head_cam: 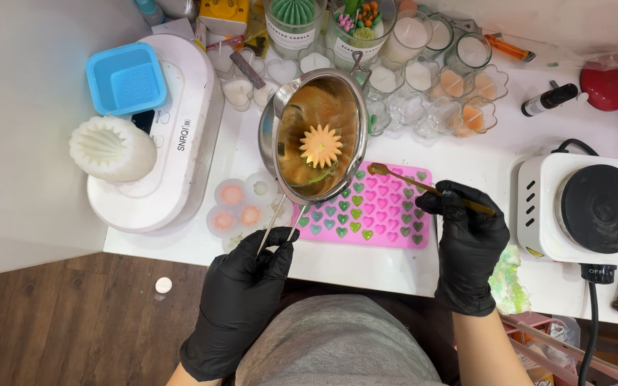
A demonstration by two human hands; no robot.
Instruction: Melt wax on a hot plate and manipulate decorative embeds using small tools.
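We grip the pot (317, 136) by its wire handle with our closed left hand (246, 286), tilting it over the pink mold (388, 214). Our right hand (466, 236) pinches a stick (430, 189), its tip at the spout, apparently guiding wax.

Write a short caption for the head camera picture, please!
Gloved left hand tilts a metal pot over a pink heart mould; right hand holds a stick.

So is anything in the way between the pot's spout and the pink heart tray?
Nothing visible is. The left hand tilts the metal pot by its wire handle right over the pink heart mold. The only thing there is the wooden stick in the right hand, its tip by the pot's rim.
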